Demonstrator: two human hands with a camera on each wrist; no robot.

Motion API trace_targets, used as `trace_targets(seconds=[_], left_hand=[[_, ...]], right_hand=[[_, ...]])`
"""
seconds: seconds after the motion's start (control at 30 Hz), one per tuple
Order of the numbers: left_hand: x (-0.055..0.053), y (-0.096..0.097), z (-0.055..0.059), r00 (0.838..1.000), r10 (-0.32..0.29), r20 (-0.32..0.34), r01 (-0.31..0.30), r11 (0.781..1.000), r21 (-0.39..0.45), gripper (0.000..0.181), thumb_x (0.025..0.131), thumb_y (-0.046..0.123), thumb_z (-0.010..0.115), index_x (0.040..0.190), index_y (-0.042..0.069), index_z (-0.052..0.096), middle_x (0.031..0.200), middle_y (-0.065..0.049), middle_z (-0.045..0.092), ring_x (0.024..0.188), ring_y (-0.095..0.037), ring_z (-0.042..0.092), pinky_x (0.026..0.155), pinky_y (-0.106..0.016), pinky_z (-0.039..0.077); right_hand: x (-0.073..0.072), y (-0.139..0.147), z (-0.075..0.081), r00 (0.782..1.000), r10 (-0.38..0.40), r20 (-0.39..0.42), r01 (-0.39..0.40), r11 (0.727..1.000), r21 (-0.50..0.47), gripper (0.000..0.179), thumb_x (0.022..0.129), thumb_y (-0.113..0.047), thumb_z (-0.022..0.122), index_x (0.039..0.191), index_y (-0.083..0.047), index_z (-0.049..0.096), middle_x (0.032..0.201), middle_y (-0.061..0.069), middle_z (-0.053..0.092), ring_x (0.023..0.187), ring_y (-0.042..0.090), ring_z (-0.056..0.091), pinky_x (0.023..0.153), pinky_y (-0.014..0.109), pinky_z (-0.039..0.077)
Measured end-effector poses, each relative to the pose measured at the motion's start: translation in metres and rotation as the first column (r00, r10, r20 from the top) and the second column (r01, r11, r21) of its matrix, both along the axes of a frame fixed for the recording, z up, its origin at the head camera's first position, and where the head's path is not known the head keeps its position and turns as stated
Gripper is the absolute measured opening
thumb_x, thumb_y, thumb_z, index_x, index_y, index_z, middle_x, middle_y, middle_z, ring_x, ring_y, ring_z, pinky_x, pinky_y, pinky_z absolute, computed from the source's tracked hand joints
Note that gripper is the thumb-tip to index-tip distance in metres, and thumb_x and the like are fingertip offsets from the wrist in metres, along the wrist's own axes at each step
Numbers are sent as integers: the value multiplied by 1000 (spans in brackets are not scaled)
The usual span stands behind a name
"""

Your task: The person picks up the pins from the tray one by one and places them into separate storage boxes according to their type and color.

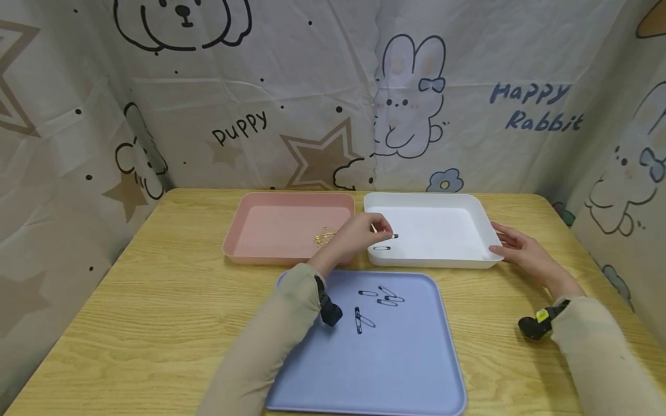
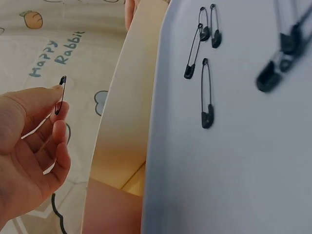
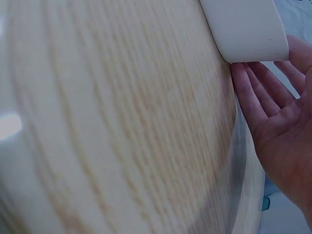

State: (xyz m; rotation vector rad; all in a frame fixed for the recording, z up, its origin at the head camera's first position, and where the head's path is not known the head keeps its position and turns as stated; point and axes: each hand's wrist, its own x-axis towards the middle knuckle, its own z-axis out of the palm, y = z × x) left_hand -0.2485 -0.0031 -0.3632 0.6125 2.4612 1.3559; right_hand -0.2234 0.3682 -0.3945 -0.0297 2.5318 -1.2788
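Above the left part of the white tray [image 1: 442,222], my left hand [image 1: 356,237] pinches a black safety pin [image 2: 60,100] between thumb and fingertips. Another black safety pin [image 1: 381,248] lies in that tray below the hand. My right hand [image 1: 531,260] holds the tray's right side near its front corner, the thumb at the rim and the fingers along the outer wall. Several black safety pins [image 2: 206,97] lie scattered on the blue tray [image 1: 395,364] in front, a few of them overlapping.
Left of the white tray stands a pink tray [image 1: 281,225] with a small pile of gold-coloured pins [image 1: 325,236], partly hidden by the left forearm. All three trays are on a wooden table [image 1: 171,300]. A printed cloth [image 1: 312,75] hangs behind it.
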Motion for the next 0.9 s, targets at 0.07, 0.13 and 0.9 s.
trace_targets(seconds=[0.07,0.13,0.9], left_hand=[[-3,3,-1,999,17,32,-17,1000,14,6,87,25,61,84,20,63,87,3,58,81,-14,51,67,-25,43],[-6,5,-2,998,28,51,-29,999,19,6,87,25,61,84,20,63,88,3,59,83,-14,51,69,-26,43],[-20,14,-9,986,124,111,-125,992,4,22,88,20,60,106,10,64,95,4,60,92,-14,53,82,-30,43]], right_hand=[[0,-1,0,1000,-2,-1,2,1000,1,76,91,-37,52,146,-7,9,148,25,12,131,44,20,102,57,23],[0,-1,1,1000,-4,-2,4,1000,-1,76,91,-37,52,146,-7,8,148,25,12,131,44,20,102,57,22],[0,-2,1,1000,0,3,0,1000,6,77,91,-37,52,146,-7,8,148,26,12,130,45,19,101,57,23]])
